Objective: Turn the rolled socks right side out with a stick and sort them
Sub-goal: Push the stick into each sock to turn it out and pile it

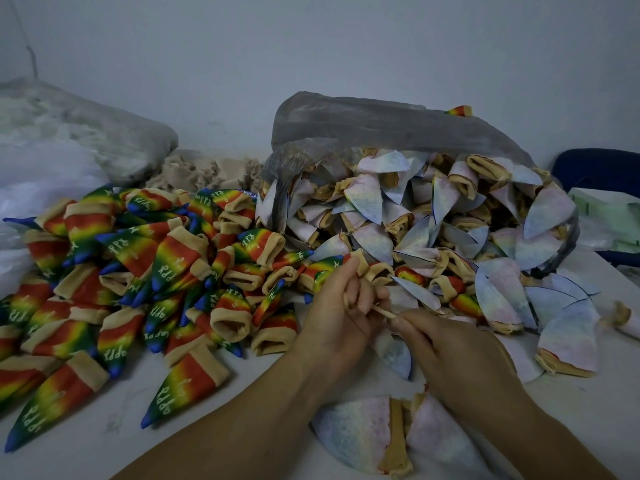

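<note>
My left hand (341, 317) grips a sock (363, 266) by its tan cuff, fingers curled round it. A thin tan stick (382, 311) runs between my hands. My right hand (460, 358) pinches the stick's near end. A heap of bright rainbow socks (145, 268) lies to the left on the white table (104, 434). Pale inside-out socks (415, 216) spill from a grey plastic bag (363, 123) at centre right. Two pale socks (367, 434) lie just below my right wrist.
A large clear bag of white material (69, 123) sits at the back left, with beige fabric (207, 171) beside it. A dark blue object (599, 168) and pale green packaging (613, 216) stand at the right edge. A grey wall rises behind.
</note>
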A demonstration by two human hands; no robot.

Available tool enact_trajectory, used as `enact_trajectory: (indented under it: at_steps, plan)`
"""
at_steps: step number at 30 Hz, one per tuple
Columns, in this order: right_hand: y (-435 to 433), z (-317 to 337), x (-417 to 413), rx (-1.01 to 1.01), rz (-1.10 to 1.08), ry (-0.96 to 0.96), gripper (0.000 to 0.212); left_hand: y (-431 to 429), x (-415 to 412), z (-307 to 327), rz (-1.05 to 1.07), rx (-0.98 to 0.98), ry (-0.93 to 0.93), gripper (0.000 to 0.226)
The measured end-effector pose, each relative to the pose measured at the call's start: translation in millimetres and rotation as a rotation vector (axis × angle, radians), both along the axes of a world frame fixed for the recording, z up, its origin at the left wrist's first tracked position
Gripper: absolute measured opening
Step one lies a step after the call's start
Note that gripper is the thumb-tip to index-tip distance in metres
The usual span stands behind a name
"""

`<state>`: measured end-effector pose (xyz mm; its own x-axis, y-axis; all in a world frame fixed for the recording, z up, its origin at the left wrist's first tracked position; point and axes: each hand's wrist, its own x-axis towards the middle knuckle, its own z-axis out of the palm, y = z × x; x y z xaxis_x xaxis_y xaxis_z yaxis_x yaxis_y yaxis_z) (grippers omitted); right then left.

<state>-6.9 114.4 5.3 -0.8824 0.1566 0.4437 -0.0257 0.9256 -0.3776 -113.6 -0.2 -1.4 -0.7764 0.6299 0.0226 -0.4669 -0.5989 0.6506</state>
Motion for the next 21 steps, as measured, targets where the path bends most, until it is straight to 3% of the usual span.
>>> enact_trajectory:
  at_steps: [2, 5, 8, 14, 17, 21]
  plan:
    - [7.3, 1.1, 0.2, 0.043, -0.014, 0.006, 0.053, 2.9, -0.8, -1.6, 0.012, -0.035, -0.01, 0.049]
    - [14.5, 3.3, 0.6, 0.162, -0.029, -0.019, 0.029, 1.9, -1.9, -2.2, -0.004, -0.006, -0.038, 0.037]
    - [16.2, 5.8, 1.4, 0.201, 0.006, 0.07, 0.029, 0.0, -0.3, -2.2, -0.034, 0.004, -0.019, 0.035]
    - [9.7, 3.6, 1.5, 0.131, 0.036, 0.047, 0.031, -2.3, 7.0, 0.1, -0.094, -0.015, 0.063, 0.055]
    - [-6.1, -3.3, -1.6, -0.015, 0.003, 0.089, 0.024, 2.0, 13.2, 0.4, -0.053, -0.053, 0.136, 0.058]
    - [-18.2, -9.9, -7.2, -0.062, -0.09, 0.105, 0.021, 6.6, 15.4, -1.8, 0.018, -0.082, 0.178, 0.055]
